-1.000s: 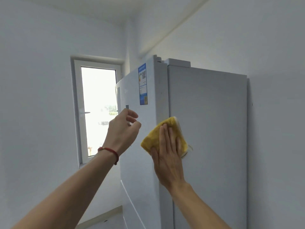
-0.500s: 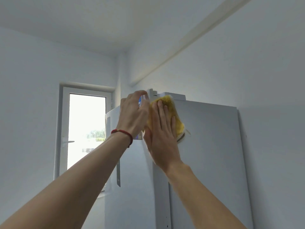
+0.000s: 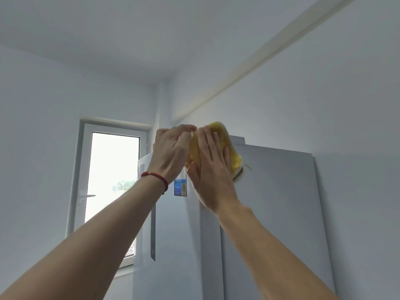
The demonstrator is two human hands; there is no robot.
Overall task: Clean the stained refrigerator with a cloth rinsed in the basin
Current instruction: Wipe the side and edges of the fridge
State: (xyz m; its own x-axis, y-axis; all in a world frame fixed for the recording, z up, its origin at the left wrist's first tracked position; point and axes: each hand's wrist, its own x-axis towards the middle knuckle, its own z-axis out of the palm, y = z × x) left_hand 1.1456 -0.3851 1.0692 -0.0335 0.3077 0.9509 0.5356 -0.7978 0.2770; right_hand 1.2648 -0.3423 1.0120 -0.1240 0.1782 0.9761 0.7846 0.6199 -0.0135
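We have the yellow cloth [image 3: 227,146] at the refrigerator's [image 3: 277,213] top front corner, pressed flat against the side panel under our right hand [image 3: 213,169], fingers [image 3: 211,141] straight and spread over it. Our left hand [image 3: 171,152] sits just beside it, fingers loosely curled at the top edge; whether they pinch the cloth or only steady it, we cannot tell. To do this pass well, we judge that we should keep the palm flat, press evenly and follow the corner seam, where grime tends to lodge. The cloth looks soft and nubby, folded thick with a pale underside. The cabinet is smooth, matte, pale grey, flat-sided and square-edged. A blue label [image 3: 180,187] sits on the door, and a bright window [image 3: 112,191] lies beyond.
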